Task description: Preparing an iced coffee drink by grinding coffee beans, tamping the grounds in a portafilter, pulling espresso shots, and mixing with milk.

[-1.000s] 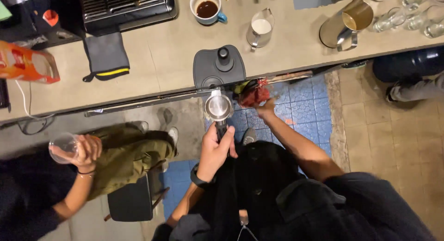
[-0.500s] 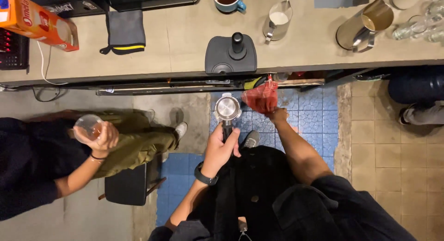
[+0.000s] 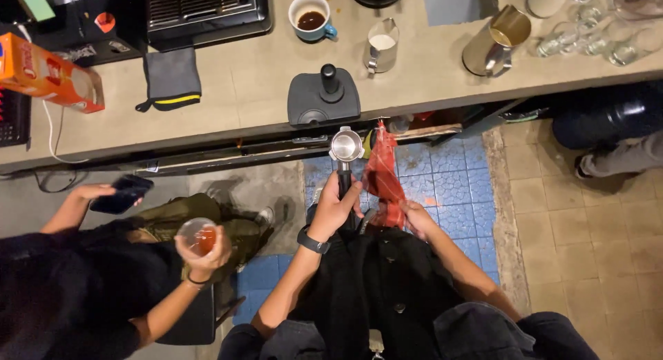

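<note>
Portafilter and red cloth held below the tabletop edge.

Left hand (image 3: 336, 208) wrapped around the black handle of the portafilter (image 3: 345, 147), metal basket up near the tabletop (image 3: 235, 97). Right hand (image 3: 416, 218) gripping the red cloth (image 3: 382, 177), hanging just beside the basket. On the tabletop: black tamping mat (image 3: 323, 101), coffee cup (image 3: 311, 18), small milk jug (image 3: 382, 45), brass pitcher (image 3: 496, 41), grey folded towel (image 3: 171, 78), orange carton (image 3: 48, 73). Another person at left holding a glass (image 3: 197, 235) and a phone (image 3: 121, 193).

Warm indoor light, dim below the counter (image 3: 228, 90), mostly sharp.
</note>
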